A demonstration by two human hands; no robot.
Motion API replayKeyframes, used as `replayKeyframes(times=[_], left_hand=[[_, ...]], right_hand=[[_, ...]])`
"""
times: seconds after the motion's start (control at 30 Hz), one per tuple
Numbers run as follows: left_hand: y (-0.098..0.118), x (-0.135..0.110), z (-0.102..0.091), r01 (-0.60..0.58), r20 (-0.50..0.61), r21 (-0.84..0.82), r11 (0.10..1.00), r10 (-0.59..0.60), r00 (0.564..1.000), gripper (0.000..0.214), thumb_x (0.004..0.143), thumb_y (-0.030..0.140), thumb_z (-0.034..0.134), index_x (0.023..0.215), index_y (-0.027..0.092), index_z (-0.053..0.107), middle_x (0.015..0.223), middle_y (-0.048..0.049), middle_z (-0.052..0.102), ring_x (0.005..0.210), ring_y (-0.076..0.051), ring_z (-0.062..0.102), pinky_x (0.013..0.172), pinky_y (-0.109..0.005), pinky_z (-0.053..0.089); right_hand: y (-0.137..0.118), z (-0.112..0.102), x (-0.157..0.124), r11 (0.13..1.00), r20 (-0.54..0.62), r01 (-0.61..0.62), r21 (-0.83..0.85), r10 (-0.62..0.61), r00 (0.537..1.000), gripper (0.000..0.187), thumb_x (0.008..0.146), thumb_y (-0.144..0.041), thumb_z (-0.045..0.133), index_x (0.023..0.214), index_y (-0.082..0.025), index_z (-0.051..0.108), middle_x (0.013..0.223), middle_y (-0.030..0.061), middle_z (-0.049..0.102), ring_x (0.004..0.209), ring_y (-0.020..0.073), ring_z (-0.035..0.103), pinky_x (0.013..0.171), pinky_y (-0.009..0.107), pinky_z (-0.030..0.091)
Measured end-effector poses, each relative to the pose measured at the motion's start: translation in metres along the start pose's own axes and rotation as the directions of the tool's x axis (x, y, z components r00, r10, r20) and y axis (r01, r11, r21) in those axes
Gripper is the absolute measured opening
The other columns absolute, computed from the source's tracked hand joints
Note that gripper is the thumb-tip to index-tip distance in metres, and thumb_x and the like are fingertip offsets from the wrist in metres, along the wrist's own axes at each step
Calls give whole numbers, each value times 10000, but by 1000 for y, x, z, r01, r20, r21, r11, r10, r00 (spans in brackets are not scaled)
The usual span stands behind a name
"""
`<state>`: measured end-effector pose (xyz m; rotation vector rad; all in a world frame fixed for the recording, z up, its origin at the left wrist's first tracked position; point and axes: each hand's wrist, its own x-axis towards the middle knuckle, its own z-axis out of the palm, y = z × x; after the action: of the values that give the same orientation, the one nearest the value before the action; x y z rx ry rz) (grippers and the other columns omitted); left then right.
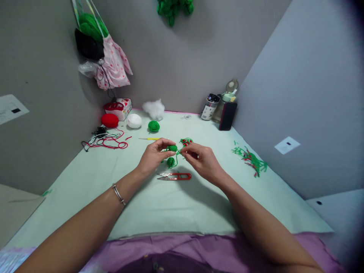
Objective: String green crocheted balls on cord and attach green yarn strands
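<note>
My left hand (153,154) pinches a small green crocheted piece (172,148) above the pale green table cover (148,204). My right hand (200,158) is closed on green yarn strands coming off that piece, fingertips almost meeting the left ones. A second green crocheted ball (170,162) hangs or lies just below between the hands. A red and green crocheted bit (186,142) lies just behind my right fingers. Red-handled thread snips (174,176) rest on the cover right under my hands.
Red yarn ball (109,120), white yarn ball (134,121) and green yarn ball (154,126) sit at the back left, with stuffing (154,109) and a yellow crochet hook (149,138). Tangled cords (106,141) lie left. Green scraps (250,158) lie right. A pen cup (209,107), bottle and phone (227,116) stand far right.
</note>
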<state>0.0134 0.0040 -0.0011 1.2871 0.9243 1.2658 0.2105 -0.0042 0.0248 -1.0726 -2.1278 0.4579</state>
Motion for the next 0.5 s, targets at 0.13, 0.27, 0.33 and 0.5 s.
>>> replayKeyframes(times=[0.13,0.27,0.33,0.5], left_hand=[[-1,0,1,30,23,-34,999,-29,999,288,636,241,854,891,201,726,937,-31,698,939,-203,630,869,-358,499],[0,-1,0,45,38,-60,997,-43,998,311,632,285,876,898,211,733,948,-31,700,907,-192,628,853,-354,500],[2,-1,0,41,45,-45,998,-39,998,307,627,294,880,889,218,738,933,-30,698,895,-192,627,845,-356,500],[7,-3,0,14,47,-21,1000,-13,999,298,609,297,885,853,212,735,895,-30,688,872,-188,626,815,-352,505]], right_hand=[[2,1,2,991,11,-36,129,35,999,119,896,-180,593,856,-172,705,786,33,681,616,121,501,609,269,390],[3,-4,5,964,74,-91,250,74,994,153,900,-264,607,851,-163,711,781,36,672,652,132,510,615,277,393],[5,-6,6,941,117,-125,315,92,989,179,890,-313,626,853,-164,717,770,30,657,650,131,492,612,281,386],[14,-4,9,862,190,-225,455,153,970,238,835,-395,694,836,-158,717,683,0,582,618,118,441,588,277,360]])
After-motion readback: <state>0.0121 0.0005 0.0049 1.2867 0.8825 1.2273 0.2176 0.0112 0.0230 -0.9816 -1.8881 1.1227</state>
